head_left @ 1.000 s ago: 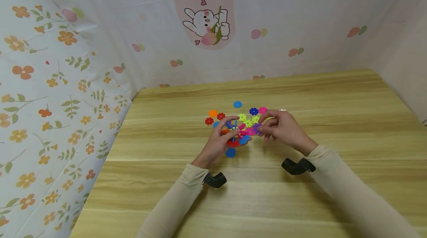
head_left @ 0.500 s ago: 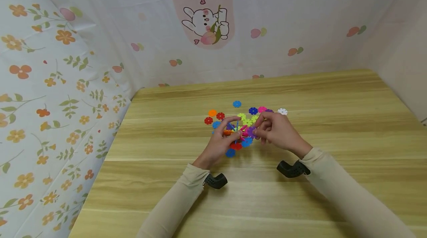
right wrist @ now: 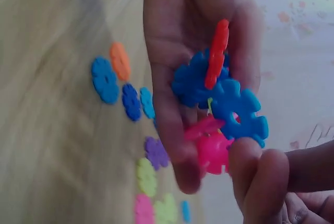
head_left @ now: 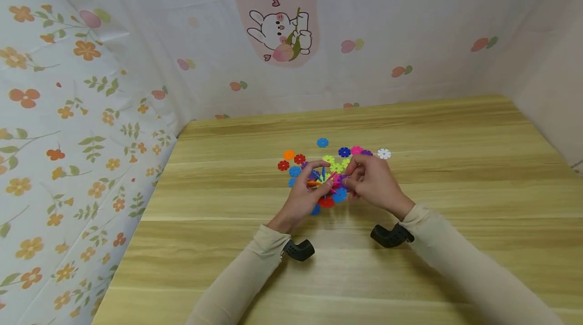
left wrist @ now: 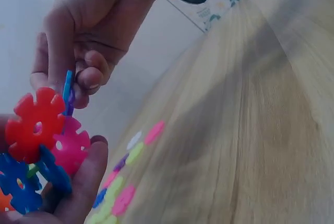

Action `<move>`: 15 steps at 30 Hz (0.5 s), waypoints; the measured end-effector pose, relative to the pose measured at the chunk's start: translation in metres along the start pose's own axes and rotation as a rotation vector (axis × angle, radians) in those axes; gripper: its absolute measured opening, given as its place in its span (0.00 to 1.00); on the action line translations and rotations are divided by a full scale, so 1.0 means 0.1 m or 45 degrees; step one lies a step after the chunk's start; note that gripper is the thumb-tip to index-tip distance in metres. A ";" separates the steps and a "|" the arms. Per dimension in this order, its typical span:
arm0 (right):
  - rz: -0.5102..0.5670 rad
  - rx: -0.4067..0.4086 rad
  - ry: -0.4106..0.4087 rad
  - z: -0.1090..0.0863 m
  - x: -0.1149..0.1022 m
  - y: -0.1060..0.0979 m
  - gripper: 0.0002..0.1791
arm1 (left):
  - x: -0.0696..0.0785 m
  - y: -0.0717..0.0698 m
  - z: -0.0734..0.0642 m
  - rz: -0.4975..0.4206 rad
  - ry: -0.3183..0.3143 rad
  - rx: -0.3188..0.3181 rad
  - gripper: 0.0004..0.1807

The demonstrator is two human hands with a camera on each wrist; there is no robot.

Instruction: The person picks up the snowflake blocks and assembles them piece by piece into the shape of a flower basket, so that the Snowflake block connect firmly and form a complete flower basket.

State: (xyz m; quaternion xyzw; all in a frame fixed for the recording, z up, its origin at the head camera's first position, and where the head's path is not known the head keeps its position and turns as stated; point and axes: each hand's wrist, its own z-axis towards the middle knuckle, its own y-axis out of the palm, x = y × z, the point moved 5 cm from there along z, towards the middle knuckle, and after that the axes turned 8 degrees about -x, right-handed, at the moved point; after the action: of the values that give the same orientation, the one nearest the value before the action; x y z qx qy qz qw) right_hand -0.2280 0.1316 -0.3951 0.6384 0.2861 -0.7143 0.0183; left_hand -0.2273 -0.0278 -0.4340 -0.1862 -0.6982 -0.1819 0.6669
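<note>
My left hand (head_left: 298, 199) holds a cluster of interlocked snowflake discs (head_left: 326, 202) in the head view, its fingers and thumb curled round the sides. Red, pink and blue discs stick out at different angles; a red disc (left wrist: 36, 122) faces the left wrist view. From the right, my right hand (head_left: 377, 183) pinches a purple snowflake disc (head_left: 340, 180) at the cluster's edge. In the right wrist view a blue disc (right wrist: 240, 112) of the cluster overlaps the right fingertips (right wrist: 245, 158). The cluster's middle is partly hidden by the left thumb.
Loose snowflake discs lie on the wooden table (head_left: 227, 173) beyond the hands: orange (head_left: 289, 155), red (head_left: 283, 165), light blue (head_left: 322, 143), dark blue (head_left: 344, 152) and white (head_left: 384, 154), with several yellow-green ones. A patterned cloth (head_left: 205, 82) hangs behind the table.
My right hand has moved left with the purple disc, bringing it up to the cluster. The left hand has shifted slightly right with the cluster and turned it a little.
</note>
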 end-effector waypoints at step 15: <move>-0.664 -0.065 0.022 0.09 0.28 -0.37 0.03 | -0.15 -0.25 -0.07 -0.088 -0.164 0.117 0.28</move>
State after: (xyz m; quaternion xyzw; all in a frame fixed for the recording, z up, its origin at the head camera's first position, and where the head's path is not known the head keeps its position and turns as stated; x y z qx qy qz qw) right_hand -0.2556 0.1676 -0.4062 0.5485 0.4592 -0.6819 -0.1528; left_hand -0.2331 -0.0529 -0.4486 -0.1427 -0.7534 -0.1602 0.6216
